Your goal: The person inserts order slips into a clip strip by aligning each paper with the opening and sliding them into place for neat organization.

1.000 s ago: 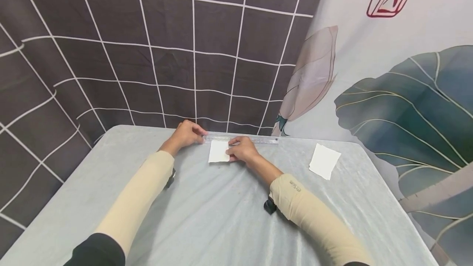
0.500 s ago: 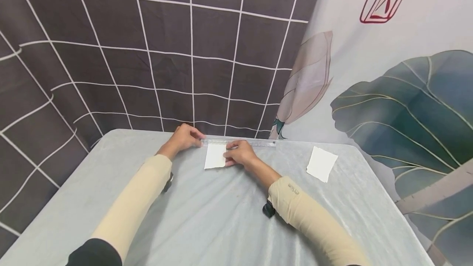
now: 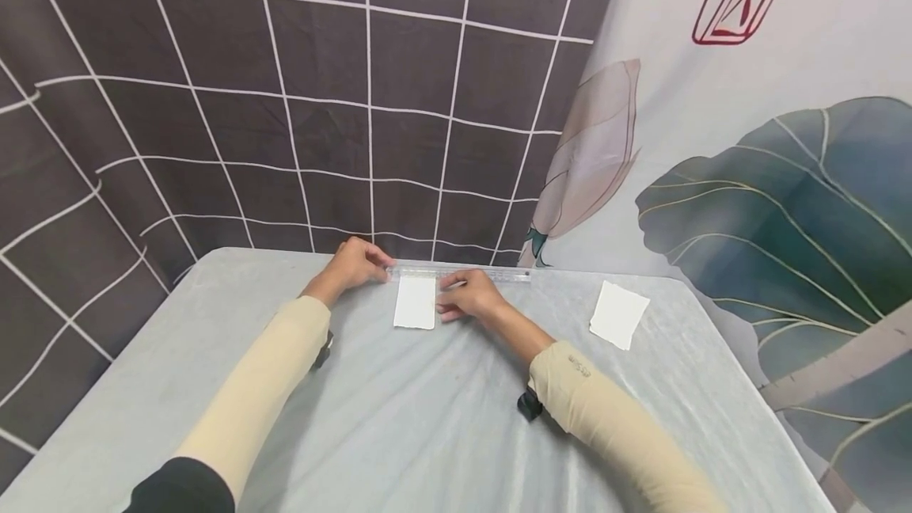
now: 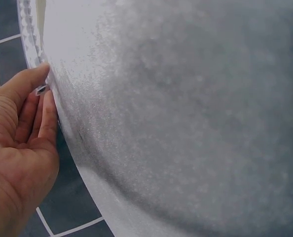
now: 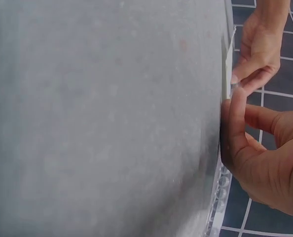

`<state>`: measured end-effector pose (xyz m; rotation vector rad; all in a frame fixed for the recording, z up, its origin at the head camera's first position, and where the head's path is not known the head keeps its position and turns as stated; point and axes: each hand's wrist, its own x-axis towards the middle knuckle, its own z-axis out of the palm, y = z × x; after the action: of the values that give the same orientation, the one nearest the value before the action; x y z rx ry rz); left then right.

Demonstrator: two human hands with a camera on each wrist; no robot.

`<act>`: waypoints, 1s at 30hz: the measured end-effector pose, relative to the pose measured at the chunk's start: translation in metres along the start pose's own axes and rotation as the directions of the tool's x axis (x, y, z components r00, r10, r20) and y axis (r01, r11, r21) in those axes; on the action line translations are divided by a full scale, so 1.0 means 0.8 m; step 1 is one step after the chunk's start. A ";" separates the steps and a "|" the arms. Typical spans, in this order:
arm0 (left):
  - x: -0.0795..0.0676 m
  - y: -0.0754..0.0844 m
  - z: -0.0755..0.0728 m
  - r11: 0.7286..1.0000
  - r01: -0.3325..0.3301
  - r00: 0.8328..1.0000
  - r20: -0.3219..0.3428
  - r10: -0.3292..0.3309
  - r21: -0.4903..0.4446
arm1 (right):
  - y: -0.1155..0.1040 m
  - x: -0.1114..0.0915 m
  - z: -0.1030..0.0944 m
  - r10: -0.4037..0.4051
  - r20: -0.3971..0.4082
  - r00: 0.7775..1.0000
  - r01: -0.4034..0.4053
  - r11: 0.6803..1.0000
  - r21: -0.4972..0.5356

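Note:
A clear plastic ruler (image 3: pixel 492 274) lies along the far edge of the table, and a row of round holes shows in it in the right wrist view. My left hand (image 3: pixel 356 261) pinches its left end between thumb and fingers; the left wrist view shows the same pinch on the clear end (image 4: pixel 42 90). A white piece of paper (image 3: pixel 415 303) lies flat with its top edge at the ruler. Right beside the paper's right edge is my right hand (image 3: pixel 470 294), fingers slightly bent, gripping nothing visible. Part of the ruler is hidden behind that hand.
A second white piece of paper (image 3: pixel 619 314), possibly several layers, lies on the right part of the table. Pale grey cloth covers the table (image 3: pixel 399 426). Behind it hangs a dark gridded curtain (image 3: pixel 321 133), with a leaf-patterned one (image 3: pixel 784 204) at the right.
The paper has come toward me and straightened, so more of it shows below the ruler. My right hand has let go of its edge and shifted slightly right. The left hand keeps its pinch.

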<state>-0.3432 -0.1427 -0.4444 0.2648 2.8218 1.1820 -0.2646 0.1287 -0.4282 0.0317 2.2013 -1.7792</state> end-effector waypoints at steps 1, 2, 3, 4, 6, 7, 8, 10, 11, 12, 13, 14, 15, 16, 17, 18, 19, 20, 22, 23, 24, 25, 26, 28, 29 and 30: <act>0.004 -0.005 0.002 1.000 -0.001 1.000 0.004 0.001 0.001 | 0.001 -0.002 -0.001 0.002 -0.002 1.000 -0.002 1.000 -0.005; 0.006 -0.008 0.004 1.000 0.002 1.000 0.013 -0.002 0.000 | 0.002 -0.004 -0.002 0.001 -0.003 1.000 -0.001 1.000 -0.014; 0.009 -0.014 0.006 1.000 0.003 1.000 0.012 -0.003 0.003 | 0.004 -0.005 -0.004 0.002 -0.003 1.000 -0.002 1.000 -0.020; 0.014 -0.021 0.008 1.000 -0.004 1.000 0.013 0.004 0.008 | 0.005 -0.007 -0.005 0.001 -0.002 1.000 -0.001 1.000 -0.029; 0.017 -0.027 0.011 1.000 -0.017 1.000 0.012 0.017 0.015 | 0.008 -0.010 -0.009 0.000 0.002 1.000 0.000 0.999 -0.044; 0.014 -0.024 0.009 1.000 -0.018 1.000 0.011 0.018 0.014 | 0.008 -0.011 -0.011 -0.001 0.006 1.000 0.001 0.999 -0.048; 0.011 -0.020 0.008 1.000 -0.020 1.000 0.010 0.020 0.016 | 0.008 -0.012 -0.014 -0.004 0.011 1.000 0.005 0.998 -0.055; 0.003 -0.011 0.005 1.000 -0.028 1.000 0.012 0.028 0.012 | 0.007 -0.014 -0.019 -0.009 0.018 1.000 0.010 0.998 -0.065; -0.002 -0.004 0.003 1.000 -0.028 1.000 0.013 0.028 0.006 | 0.007 -0.015 -0.022 -0.008 0.020 1.000 0.010 0.998 -0.065; -0.006 0.002 0.001 1.000 -0.028 1.000 0.014 0.028 -0.004 | 0.006 -0.016 -0.026 -0.008 0.022 1.000 0.010 0.998 -0.066; -0.010 0.007 -0.001 0.999 -0.034 0.999 0.017 0.034 -0.009 | 0.005 -0.017 -0.029 -0.010 0.021 1.000 0.011 0.998 -0.069; -0.015 0.013 -0.003 0.999 -0.040 0.999 0.021 0.040 -0.015 | 0.005 -0.018 -0.033 -0.010 0.019 1.000 0.011 0.997 -0.074; -0.016 0.015 -0.004 0.999 -0.043 0.999 0.018 0.043 -0.015 | 0.004 -0.019 -0.037 -0.008 0.016 1.000 0.009 0.997 -0.076; -0.017 0.016 -0.004 0.999 -0.046 0.999 0.010 0.046 -0.006 | 0.003 -0.020 -0.040 -0.006 0.013 1.000 0.007 0.997 -0.078; -0.017 0.017 -0.004 0.999 -0.049 0.999 0.009 0.049 -0.005 | 0.003 -0.021 -0.044 -0.006 0.010 1.000 0.007 0.997 -0.082; -0.017 0.018 -0.004 0.999 -0.052 0.999 0.007 0.052 -0.003 | 0.003 -0.021 -0.048 -0.008 0.008 1.000 0.008 0.996 -0.087; -0.017 0.018 -0.003 0.998 -0.055 0.998 0.007 0.055 0.000 | 0.003 -0.022 -0.052 -0.007 0.004 1.000 0.007 0.996 -0.092; -0.017 0.019 -0.003 0.999 -0.052 0.999 0.006 0.052 -0.003 | 0.002 -0.023 -0.055 -0.006 0.000 1.000 0.006 0.995 -0.097; -0.017 0.020 -0.003 0.999 -0.050 0.999 0.006 0.050 -0.006 | 0.002 -0.024 -0.063 -0.005 -0.007 1.000 0.004 0.995 -0.105; -0.018 0.020 -0.004 0.999 -0.053 0.999 0.010 0.053 -0.014 | 0.002 -0.025 -0.066 -0.006 -0.010 1.000 0.005 0.994 -0.108; -0.019 0.021 -0.004 0.998 -0.053 0.999 0.008 0.053 -0.013 | 0.001 -0.025 -0.069 -0.004 -0.011 1.000 0.003 0.994 -0.107; -0.019 0.021 -0.004 0.998 -0.054 0.999 0.006 0.054 -0.013 | 0.001 -0.026 -0.072 -0.001 -0.015 1.000 0.000 0.994 -0.109; -0.019 0.022 -0.004 0.998 -0.055 0.998 0.004 0.055 -0.012 | 0.001 -0.026 -0.075 -0.002 -0.017 1.000 0.000 0.994 -0.111; -0.020 0.022 -0.005 0.998 -0.058 0.998 -0.001 0.058 -0.004 | 0.002 -0.027 -0.080 -0.002 -0.018 1.000 0.000 0.993 -0.118; -0.020 0.023 -0.005 0.998 -0.058 0.998 -0.004 0.058 0.000 | 0.003 -0.028 -0.082 -0.003 -0.020 1.000 0.001 0.993 -0.121; -0.021 0.023 -0.006 0.998 -0.059 0.998 -0.006 0.059 0.003 | 0.004 -0.029 -0.084 -0.004 -0.021 1.000 0.002 0.992 -0.126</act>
<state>-0.3252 -0.1362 -0.4278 0.3473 2.8394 1.1919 -0.2573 0.1977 -0.4130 0.0193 2.3253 -1.6444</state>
